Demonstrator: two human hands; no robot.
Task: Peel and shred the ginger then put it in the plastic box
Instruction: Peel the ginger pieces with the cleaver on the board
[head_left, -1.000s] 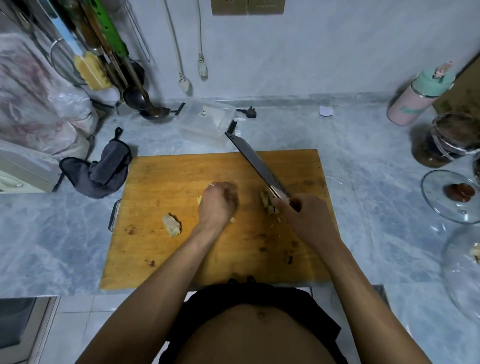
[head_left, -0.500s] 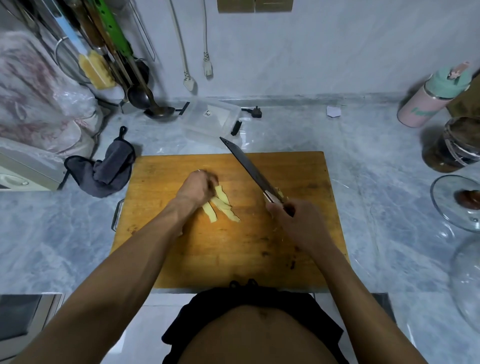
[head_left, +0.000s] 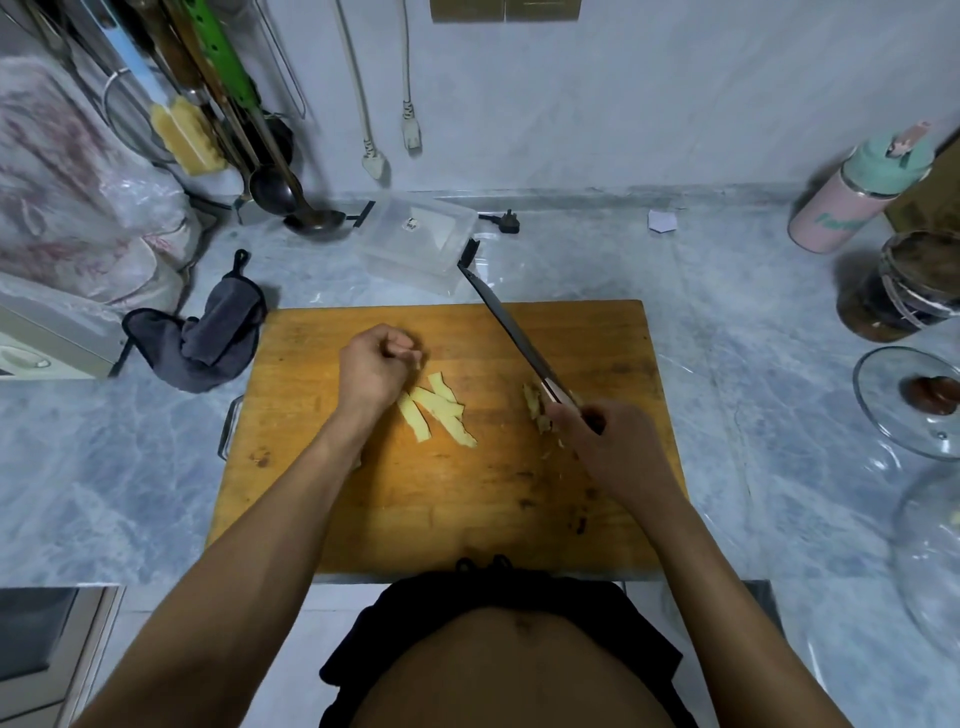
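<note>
Three pale yellow ginger slices (head_left: 436, 415) lie fanned on the wooden cutting board (head_left: 597, 343). My left hand (head_left: 376, 366) hovers at their upper left, fingers curled, and pinches a small pale ginger piece at its fingertips. My right hand (head_left: 608, 447) grips the handle of a dark knife (head_left: 511, 338), whose blade points up-left over the board, its tip reaching past the far edge. A heap of brownish ginger peel (head_left: 535, 410) sits beside the knife's heel. The clear plastic box (head_left: 415, 244) stands open behind the board.
A grey cloth (head_left: 202, 343) lies left of the board. Ladles and utensils (head_left: 291, 197) hang at the back left. A pink bottle (head_left: 852, 192), a dark jar (head_left: 898, 291) and glass lids (head_left: 914, 400) crowd the right side of the marble counter.
My left hand lifted off the ginger and uncovered the spread slices. The knife swung from over the box toward the board's middle, then back up to the far edge.
</note>
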